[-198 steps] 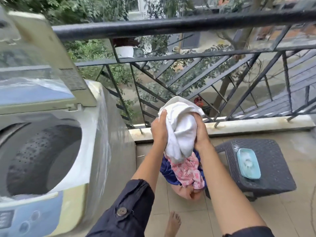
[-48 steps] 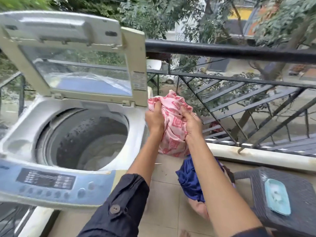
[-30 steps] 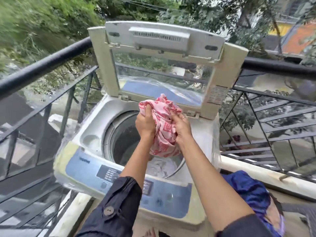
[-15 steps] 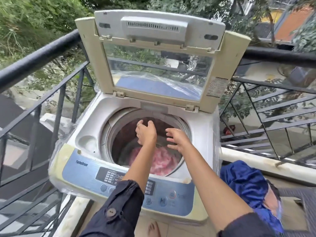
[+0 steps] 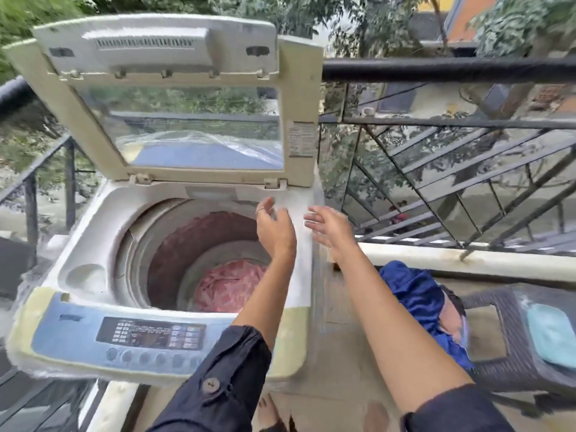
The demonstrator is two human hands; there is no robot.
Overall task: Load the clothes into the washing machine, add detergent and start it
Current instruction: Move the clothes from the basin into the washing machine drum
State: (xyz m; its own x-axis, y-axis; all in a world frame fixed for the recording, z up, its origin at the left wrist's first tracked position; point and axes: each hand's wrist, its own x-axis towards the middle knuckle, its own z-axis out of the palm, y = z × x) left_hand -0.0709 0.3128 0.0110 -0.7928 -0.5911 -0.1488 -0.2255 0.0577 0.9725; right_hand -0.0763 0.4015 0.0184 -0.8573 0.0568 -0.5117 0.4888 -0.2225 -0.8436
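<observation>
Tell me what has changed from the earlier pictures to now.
The pink patterned cloth, held in both hands a second ago, now lies in the drum of the cream top-loading washing machine. The left hand and right hand, both open and empty, have drawn back toward the right. The lid stayed up; the blue cloth stayed outside.

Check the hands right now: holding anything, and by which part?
Nothing held. Left hand and right hand are both open and empty above the washer's right rim; the pink cloth lies in the drum.
</observation>
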